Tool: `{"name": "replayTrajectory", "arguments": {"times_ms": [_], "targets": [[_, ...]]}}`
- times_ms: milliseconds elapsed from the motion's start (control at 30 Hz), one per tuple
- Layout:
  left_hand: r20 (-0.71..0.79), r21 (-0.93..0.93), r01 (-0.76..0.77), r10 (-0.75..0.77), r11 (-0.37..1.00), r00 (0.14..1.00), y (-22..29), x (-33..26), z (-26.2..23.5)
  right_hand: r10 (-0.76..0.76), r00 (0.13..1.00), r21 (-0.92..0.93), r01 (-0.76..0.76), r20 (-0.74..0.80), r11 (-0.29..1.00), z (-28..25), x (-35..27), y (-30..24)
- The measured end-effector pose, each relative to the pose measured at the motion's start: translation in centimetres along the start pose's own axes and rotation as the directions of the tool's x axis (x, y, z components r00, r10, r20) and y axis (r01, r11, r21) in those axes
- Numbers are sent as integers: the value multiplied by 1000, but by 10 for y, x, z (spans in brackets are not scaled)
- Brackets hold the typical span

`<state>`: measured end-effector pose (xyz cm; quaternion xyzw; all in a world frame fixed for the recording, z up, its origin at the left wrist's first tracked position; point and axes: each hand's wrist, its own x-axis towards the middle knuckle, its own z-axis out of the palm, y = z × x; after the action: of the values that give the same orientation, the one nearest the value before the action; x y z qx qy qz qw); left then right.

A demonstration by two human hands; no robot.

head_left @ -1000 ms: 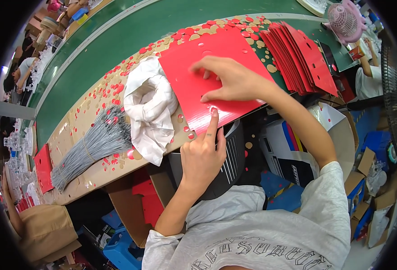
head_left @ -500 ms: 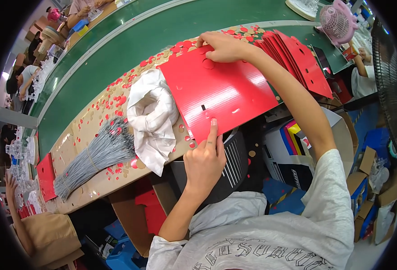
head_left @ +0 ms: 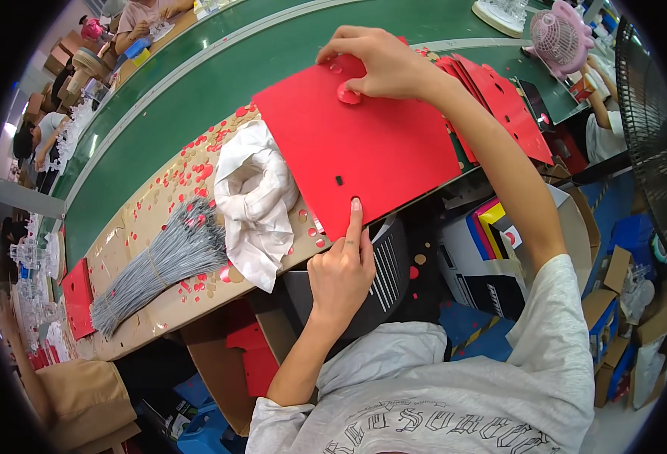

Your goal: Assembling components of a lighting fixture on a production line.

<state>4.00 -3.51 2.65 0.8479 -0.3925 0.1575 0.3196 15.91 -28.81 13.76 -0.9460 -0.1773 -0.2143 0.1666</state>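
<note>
A red cardboard sheet (head_left: 379, 147) with a small dark slot is tilted up over the bench in front of me. My left hand (head_left: 341, 276) is at its near edge, index finger stretched onto a small round hole and the other fingers curled at the edge. At the far edge, my right hand (head_left: 394, 68) grips the sheet, fingers over the edge and thumb beside a round red cut-out disc (head_left: 348, 93). The disc stands partly out of the sheet. Left of it lies a crumpled white cloth (head_left: 254, 193).
A bundle of grey wires (head_left: 159, 261) and many red and brown discs lie on the cardboard-covered bench (head_left: 140, 219). More red sheets (head_left: 503, 110) lean at right. Beyond runs a green conveyor belt (head_left: 220, 64). A pink fan (head_left: 562, 38) stands far right; other people work nearby.
The sheet's far edge has risen and shifted slightly left with my right hand. The disc by my right thumb now stands out from the sheet. My left hand has barely moved.
</note>
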Motion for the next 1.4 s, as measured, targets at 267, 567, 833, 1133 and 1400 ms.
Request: {"name": "replayTrajectory", "arguments": {"times_ms": [267, 567, 833, 1133, 1400], "targets": [[-42, -272, -84, 76, 959, 996, 8, -13, -15, -291, 722, -202, 210, -628, 957, -80, -5, -54], [-40, -337, -6, -8, 942, 999, 11, -11, -12, -430, 607, -620, -135, -669, 773, -153, -43, 24], [-10, -389, 15, -20, 921, 1000, 9, -10, -8, 235, 833, 81, -226, -500, 971, -176, -135, 148], [204, -575, 318, -244, 754, 948, 6, -2, -23, 664, 745, 171, -664, 63, 728, -122, -197, 219], [341, -634, 503, -371, 588, 864, 7, 2, -29, 717, 696, 86, -717, 34, 691, -92, -204, 208]]}}
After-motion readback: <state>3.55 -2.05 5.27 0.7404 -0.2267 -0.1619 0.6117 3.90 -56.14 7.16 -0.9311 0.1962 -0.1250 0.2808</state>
